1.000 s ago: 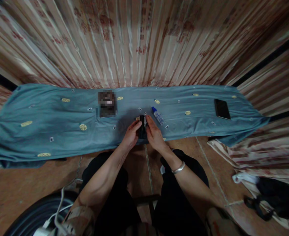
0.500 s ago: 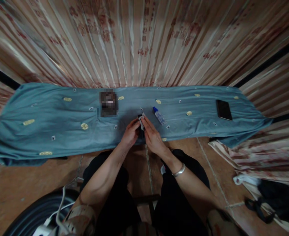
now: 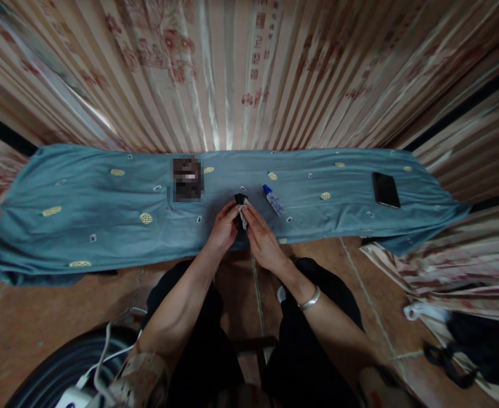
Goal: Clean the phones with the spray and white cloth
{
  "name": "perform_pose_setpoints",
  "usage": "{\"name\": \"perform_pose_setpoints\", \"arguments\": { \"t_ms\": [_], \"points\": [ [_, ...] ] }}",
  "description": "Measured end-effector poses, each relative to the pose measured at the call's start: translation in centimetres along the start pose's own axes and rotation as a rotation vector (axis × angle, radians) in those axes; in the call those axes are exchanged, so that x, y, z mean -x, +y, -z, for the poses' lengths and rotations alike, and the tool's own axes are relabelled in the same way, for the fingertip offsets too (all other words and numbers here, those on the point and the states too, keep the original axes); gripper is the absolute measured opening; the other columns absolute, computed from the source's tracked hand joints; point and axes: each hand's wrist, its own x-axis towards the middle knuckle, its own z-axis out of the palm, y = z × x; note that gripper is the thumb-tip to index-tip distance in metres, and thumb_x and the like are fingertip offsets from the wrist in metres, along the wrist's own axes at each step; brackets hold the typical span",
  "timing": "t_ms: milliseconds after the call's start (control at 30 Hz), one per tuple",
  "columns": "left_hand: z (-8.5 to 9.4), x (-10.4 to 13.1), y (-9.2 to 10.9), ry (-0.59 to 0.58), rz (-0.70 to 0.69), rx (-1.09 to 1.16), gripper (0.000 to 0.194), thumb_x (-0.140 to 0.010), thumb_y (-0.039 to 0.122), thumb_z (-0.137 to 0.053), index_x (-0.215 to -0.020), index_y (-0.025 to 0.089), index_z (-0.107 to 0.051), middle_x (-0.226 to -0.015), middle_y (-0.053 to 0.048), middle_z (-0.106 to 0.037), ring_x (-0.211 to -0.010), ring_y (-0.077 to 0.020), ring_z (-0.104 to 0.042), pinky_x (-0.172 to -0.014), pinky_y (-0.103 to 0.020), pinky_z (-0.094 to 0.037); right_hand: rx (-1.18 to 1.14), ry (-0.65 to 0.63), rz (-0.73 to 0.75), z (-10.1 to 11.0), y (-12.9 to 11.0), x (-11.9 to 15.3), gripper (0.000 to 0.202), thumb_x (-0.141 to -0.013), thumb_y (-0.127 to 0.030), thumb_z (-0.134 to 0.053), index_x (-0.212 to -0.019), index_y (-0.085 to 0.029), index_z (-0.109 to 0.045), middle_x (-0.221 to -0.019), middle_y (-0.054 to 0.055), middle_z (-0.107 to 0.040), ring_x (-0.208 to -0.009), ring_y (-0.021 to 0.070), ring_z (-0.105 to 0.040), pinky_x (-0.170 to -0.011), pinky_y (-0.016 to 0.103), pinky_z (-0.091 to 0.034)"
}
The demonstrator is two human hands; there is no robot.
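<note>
My left hand (image 3: 225,225) is closed round a small black object (image 3: 240,199), whose kind I cannot make out because the fingers cover much of it. A whitish cloth or tissue (image 3: 244,218) is pinched in my right hand (image 3: 263,235) and pressed against the black object's side. Both hands meet just above the front edge of the blue-green cloth-covered table (image 3: 117,232). A clear bottle with a blue cap (image 3: 273,200) lies on its side a little beyond my right hand.
A dark pixelated patch (image 3: 187,179) hides something on the table's left half. A black flat device, like a phone or tablet (image 3: 386,190), lies at the right. Curtains (image 3: 227,73) hang behind. A white power strip and cable (image 3: 74,396) are at lower left, a black bag (image 3: 478,345) at lower right.
The black object has tilted, and its top end now shows further to the left between my hands. The whitish cloth has shifted slightly down along it. The bottle has stayed put.
</note>
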Motion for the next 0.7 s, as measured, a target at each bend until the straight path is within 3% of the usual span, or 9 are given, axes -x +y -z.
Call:
{"name": "perform_pose_setpoints", "arguments": {
  "t_ms": [267, 500, 700],
  "points": [
    [-0.5, 0.8, 0.3, -0.050, -0.010, -0.022, 0.029, -0.062, 0.016, -0.085, -0.088, 0.017, -0.071, -0.081, 0.000, -0.076, -0.075, -0.0136, -0.069, -0.078, -0.027, -0.052, 0.012, 0.052, -0.067, -0.1, 1.5, -0.1, 0.057, -0.098, -0.017, -0.030, -0.156, -0.020, -0.033, -0.160, 0.008, -0.037, -0.151, 0.0181, -0.029, -0.126, 0.045, -0.025],
    [-0.7, 1.5, 0.9, -0.079, -0.014, -0.069, 0.027, -0.065, 0.018, -0.084, -0.089, 0.017, -0.073, -0.087, -0.002, -0.077, -0.087, -0.0186, -0.071, -0.082, -0.029, -0.053, -0.008, 0.090, -0.145, -0.1, 2.4, -0.3, 0.059, -0.095, -0.014, -0.033, -0.153, -0.017, -0.038, -0.156, 0.010, -0.043, -0.147, 0.0202, -0.037, -0.126, 0.048, -0.027],
    [-0.9, 2.1, 1.0, -0.097, 0.008, -0.089, 0.027, -0.065, 0.020, -0.084, -0.090, 0.017, -0.074, -0.081, -0.001, -0.075, -0.077, -0.0160, -0.069, -0.073, -0.026, -0.051, -0.009, 0.115, -0.132, 0.3, 2.6, -0.6, 0.059, -0.093, -0.014, -0.033, -0.151, -0.012, -0.040, -0.155, 0.012, -0.045, -0.147, 0.0216, -0.038, -0.125, 0.046, -0.029]
  ]
}}
